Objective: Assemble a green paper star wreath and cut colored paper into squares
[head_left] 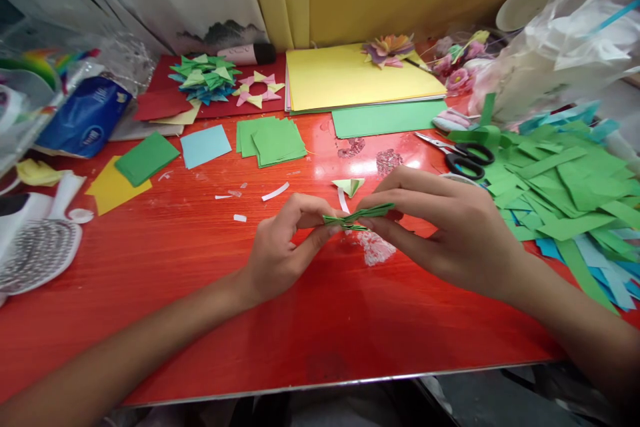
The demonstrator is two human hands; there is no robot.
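Note:
A folded piece of green paper (357, 215) is held edge-on between both hands, above the middle of the red table (200, 320). My left hand (285, 247) pinches its left end between thumb and fingers. At the right end, my right hand (440, 227) grips the paper the same way, its fingertips partly hidden behind it. Just beyond the hands lies a small pale green folded piece (350, 185), with a white paper strip (343, 200) beside it. Black-handled scissors (463, 155) rest past my right hand.
Green paper offcuts (565, 180) heap at the right. Green squares (280, 141), a blue sheet (205, 145) and a dark green stack (147, 158) lie behind. Farther back are yellow sheets (340, 77) and folded paper rings (207, 77). A hairbrush (40, 253) lies at left.

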